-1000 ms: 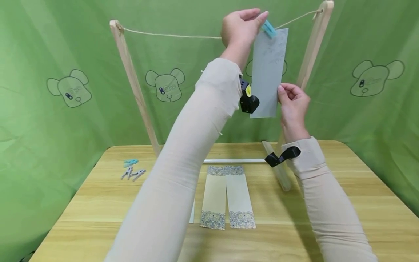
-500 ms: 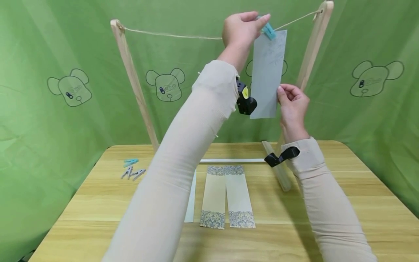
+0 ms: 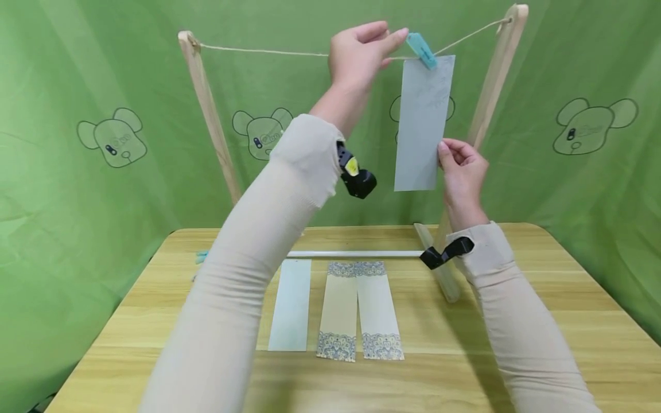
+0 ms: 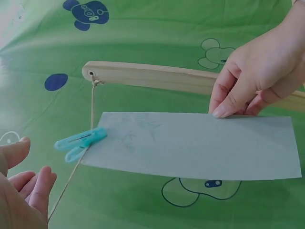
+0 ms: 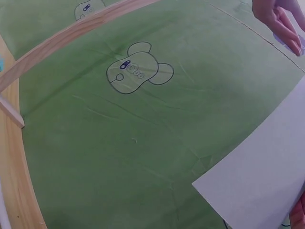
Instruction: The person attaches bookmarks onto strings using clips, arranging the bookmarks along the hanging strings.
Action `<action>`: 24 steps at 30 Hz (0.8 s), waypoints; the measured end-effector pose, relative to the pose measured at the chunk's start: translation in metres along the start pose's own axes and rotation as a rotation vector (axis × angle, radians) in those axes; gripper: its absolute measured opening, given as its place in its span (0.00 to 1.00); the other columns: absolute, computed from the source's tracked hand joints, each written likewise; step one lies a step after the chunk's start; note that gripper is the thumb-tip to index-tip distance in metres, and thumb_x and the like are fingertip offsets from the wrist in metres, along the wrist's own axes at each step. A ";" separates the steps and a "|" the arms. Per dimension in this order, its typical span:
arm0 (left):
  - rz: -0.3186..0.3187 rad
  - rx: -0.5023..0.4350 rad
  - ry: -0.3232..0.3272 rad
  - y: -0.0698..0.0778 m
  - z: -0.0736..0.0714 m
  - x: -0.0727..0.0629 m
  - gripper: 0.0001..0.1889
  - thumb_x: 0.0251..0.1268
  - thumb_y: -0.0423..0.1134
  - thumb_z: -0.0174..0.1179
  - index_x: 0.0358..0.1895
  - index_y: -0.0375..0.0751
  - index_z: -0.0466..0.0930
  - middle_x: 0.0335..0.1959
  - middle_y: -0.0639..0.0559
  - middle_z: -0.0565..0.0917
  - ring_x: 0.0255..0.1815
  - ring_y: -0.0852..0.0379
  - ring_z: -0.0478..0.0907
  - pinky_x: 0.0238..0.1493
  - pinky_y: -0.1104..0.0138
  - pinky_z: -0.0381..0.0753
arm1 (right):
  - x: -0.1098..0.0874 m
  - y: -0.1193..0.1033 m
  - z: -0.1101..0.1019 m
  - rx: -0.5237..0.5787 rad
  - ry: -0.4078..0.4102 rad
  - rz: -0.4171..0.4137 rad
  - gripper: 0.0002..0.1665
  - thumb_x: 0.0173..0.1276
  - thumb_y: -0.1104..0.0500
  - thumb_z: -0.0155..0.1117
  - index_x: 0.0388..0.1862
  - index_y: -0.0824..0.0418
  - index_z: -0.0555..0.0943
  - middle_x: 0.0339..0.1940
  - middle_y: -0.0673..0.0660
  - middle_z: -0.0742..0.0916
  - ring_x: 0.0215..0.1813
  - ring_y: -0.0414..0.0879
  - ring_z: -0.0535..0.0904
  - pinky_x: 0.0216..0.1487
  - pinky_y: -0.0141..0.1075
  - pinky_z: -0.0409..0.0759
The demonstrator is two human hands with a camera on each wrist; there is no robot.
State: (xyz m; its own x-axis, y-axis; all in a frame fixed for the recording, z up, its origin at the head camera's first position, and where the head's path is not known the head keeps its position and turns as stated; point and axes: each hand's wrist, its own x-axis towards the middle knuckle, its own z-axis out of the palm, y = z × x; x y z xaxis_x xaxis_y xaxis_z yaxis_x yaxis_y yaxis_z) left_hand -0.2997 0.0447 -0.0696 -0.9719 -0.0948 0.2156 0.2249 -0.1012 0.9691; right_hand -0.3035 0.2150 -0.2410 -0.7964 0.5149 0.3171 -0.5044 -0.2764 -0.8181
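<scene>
A light blue-grey paper strip (image 3: pixel 424 126) hangs upright from the string (image 3: pixel 258 51), with a turquoise clothespin (image 3: pixel 422 51) clipped on its top edge. Just left of the clothespin is my left hand (image 3: pixel 356 60), thumb and fingers spread. The left wrist view shows this left hand (image 4: pixel 24 191) apart from the clothespin (image 4: pixel 81 143), with nothing in its grasp. My right hand (image 3: pixel 465 178) pinches the strip's right edge, below its middle, between thumb and fingers. In the right wrist view the strip (image 5: pixel 262 167) fills the lower right corner.
Wooden posts (image 3: pixel 209 115) hold up the string. On the wooden table (image 3: pixel 454 350) lie a pale blue strip (image 3: pixel 290 307) and two lace-patterned strips, one cream (image 3: pixel 338 310), one whiter (image 3: pixel 379 310). A white rod (image 3: pixel 356 253) crosses behind them. My left sleeve mostly hides clothespins at left.
My left hand has let go of the clothespin and moved left. The strip and clothespin have sunk slightly with the string. My right hand has kept its pinch, dropping slightly.
</scene>
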 end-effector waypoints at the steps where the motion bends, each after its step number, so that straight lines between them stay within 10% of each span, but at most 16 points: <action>1: -0.002 -0.007 0.003 -0.001 -0.004 -0.001 0.20 0.49 0.36 0.71 0.49 0.50 0.83 0.44 0.63 0.84 0.37 0.72 0.79 0.34 0.84 0.77 | 0.000 0.001 -0.001 -0.004 -0.004 0.003 0.05 0.58 0.69 0.67 0.28 0.61 0.84 0.24 0.52 0.84 0.27 0.39 0.76 0.32 0.23 0.78; 11: 0.079 -0.084 -0.029 -0.049 -0.049 -0.023 0.20 0.51 0.32 0.69 0.51 0.44 0.81 0.45 0.57 0.84 0.41 0.67 0.80 0.40 0.81 0.79 | -0.001 0.006 -0.009 -0.026 -0.022 0.003 0.03 0.58 0.68 0.68 0.30 0.61 0.84 0.26 0.51 0.85 0.29 0.39 0.77 0.34 0.24 0.79; 24: 0.149 -0.049 -0.071 -0.121 -0.117 -0.035 0.20 0.53 0.29 0.67 0.52 0.36 0.80 0.48 0.47 0.84 0.46 0.56 0.81 0.47 0.70 0.81 | -0.009 0.017 -0.022 -0.321 -0.114 0.010 0.13 0.60 0.54 0.68 0.42 0.58 0.84 0.29 0.45 0.86 0.34 0.36 0.78 0.41 0.23 0.77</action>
State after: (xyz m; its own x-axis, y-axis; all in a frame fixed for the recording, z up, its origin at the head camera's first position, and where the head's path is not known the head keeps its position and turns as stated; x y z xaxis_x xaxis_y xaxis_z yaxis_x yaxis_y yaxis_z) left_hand -0.2844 -0.0554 -0.2084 -0.9294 -0.0427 0.3665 0.3688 -0.1396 0.9190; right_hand -0.2976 0.2231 -0.2688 -0.8424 0.4141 0.3448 -0.3796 -0.0021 -0.9251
